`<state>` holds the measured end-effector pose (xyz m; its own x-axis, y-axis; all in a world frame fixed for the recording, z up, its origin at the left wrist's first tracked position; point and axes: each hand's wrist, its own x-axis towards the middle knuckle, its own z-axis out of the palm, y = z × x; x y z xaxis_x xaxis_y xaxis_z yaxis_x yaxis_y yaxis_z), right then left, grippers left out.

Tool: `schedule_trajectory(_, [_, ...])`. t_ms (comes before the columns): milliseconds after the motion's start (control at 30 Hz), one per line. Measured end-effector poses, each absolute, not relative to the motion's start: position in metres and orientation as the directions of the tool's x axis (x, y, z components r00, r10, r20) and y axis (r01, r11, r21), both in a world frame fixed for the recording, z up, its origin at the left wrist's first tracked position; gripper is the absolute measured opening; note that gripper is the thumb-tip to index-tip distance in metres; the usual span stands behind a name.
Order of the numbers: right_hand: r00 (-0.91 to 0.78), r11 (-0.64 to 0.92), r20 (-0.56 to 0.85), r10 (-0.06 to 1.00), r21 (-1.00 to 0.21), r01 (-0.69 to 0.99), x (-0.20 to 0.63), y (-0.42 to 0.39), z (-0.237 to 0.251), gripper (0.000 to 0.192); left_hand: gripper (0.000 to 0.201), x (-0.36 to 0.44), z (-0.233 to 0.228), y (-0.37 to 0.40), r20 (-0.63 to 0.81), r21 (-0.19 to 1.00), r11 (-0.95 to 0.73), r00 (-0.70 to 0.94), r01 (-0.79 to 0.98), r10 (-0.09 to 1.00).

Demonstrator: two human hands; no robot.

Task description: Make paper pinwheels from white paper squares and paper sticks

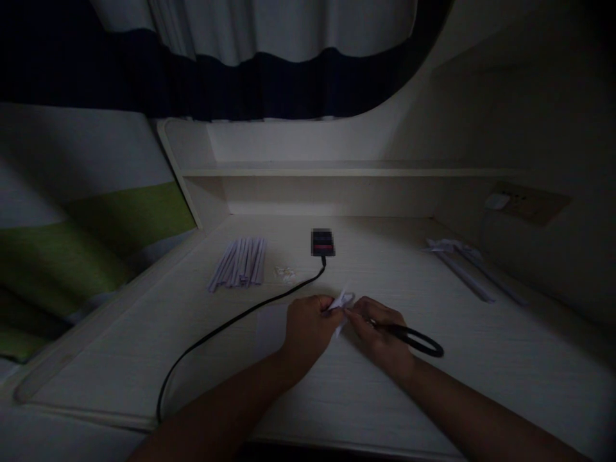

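Observation:
My left hand [310, 330] is closed, pinching a folded piece of white paper [343, 299] between thumb and fingers above the desk. Close against it on the right, my right hand [382, 327] is closed around what look like scissors; their black loop handle [423, 342] sticks out to the right. The blades are hidden by the fingers and the paper. The right fingertips meet the paper's lower edge. A flat pale sheet [270, 327] lies on the desk, partly covered by my left hand and forearm.
Several rolled paper tubes [240, 262] lie bundled at left, beside small pale pieces [285, 274]. A blurred dark device [322, 242] has a black cable [231, 330] running to the front edge. Long paper sticks [462, 273] lie at right. A shelf [337, 172] spans the back.

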<state>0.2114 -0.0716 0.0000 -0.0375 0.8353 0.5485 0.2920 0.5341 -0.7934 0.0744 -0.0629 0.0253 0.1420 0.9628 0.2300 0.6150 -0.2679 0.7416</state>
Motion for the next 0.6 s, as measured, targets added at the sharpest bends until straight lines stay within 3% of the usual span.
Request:
schedule_trajectory(100, [0.071,0.265,0.273,0.959,-0.958,0.113,0.204,-0.072,0.000,0.023,0.022,0.077,0.027,-0.066,0.269,0.709,-0.274,0.110,0.649,0.957])
schedule_trajectory(167, [0.077,0.168,0.164,0.983,-0.985,-0.049,0.202,-0.070,-0.001,0.022,0.021,0.077,0.028,-0.068,0.294,0.674,-0.289,0.112,0.680,0.949])
schedule_trajectory(233, [0.061,0.166,0.161,0.985,-0.982,-0.093,0.203,-0.069,-0.003,0.020,0.019,0.078,0.028,-0.069,0.311,0.641,-0.303,0.123,0.705,0.943])
schedule_trajectory(333, [-0.010,0.352,0.353,0.936,-0.929,0.115,0.209,-0.066,-0.003,0.019,0.019,0.077,0.029,-0.069,0.301,0.625,-0.303,0.137,0.719,0.944])
schedule_trajectory(400, [-0.176,0.606,0.581,0.794,-0.741,0.288,0.218,-0.063,-0.002,0.018,0.019,0.076,0.030,-0.068,0.265,0.625,-0.291,0.153,0.724,0.952])
schedule_trajectory(467, [-0.409,0.834,0.730,0.547,-0.439,0.333,0.226,-0.059,0.000,0.015,0.018,0.073,0.032,-0.066,0.217,0.613,-0.286,0.191,0.737,0.957])
schedule_trajectory(533, [-0.599,0.932,0.729,0.330,-0.152,0.329,0.233,-0.055,0.002,0.016,0.017,0.070,0.034,-0.064,0.166,0.595,-0.303,0.255,0.744,0.952])
schedule_trajectory(600, [-0.711,0.945,0.666,0.228,0.024,0.325,0.237,-0.054,0.004,0.022,0.016,0.066,0.037,-0.061,0.112,0.587,-0.322,0.319,0.743,0.941])
